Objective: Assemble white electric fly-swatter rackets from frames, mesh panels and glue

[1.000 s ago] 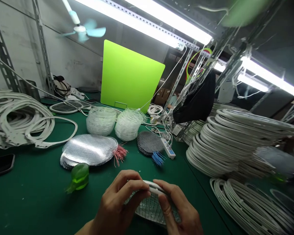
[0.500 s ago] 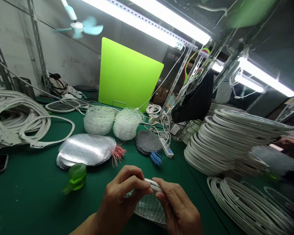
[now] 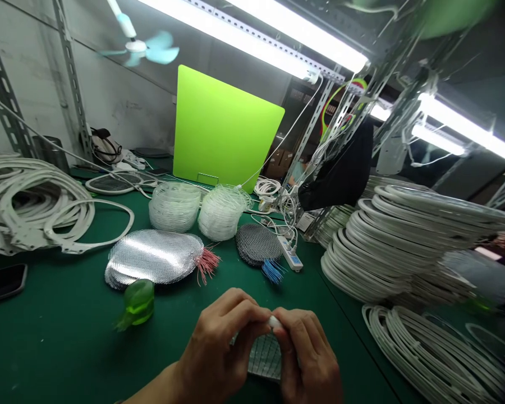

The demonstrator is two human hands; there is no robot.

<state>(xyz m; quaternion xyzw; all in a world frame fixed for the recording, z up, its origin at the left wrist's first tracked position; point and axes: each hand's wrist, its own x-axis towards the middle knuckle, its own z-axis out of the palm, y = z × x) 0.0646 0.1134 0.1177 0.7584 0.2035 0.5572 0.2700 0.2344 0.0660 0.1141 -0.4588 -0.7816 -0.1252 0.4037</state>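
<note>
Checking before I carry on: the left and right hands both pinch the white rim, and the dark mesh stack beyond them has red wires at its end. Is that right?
Not quite: the wires on the dark mesh stack are blue, as the head view shows. The left hand and right hand do both pinch the white rim.

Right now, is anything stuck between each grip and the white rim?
No, nothing visible is in between. The left grip and right grip both pinch the white rim directly. The shiny mesh pile lies apart, farther back on the table.
</note>
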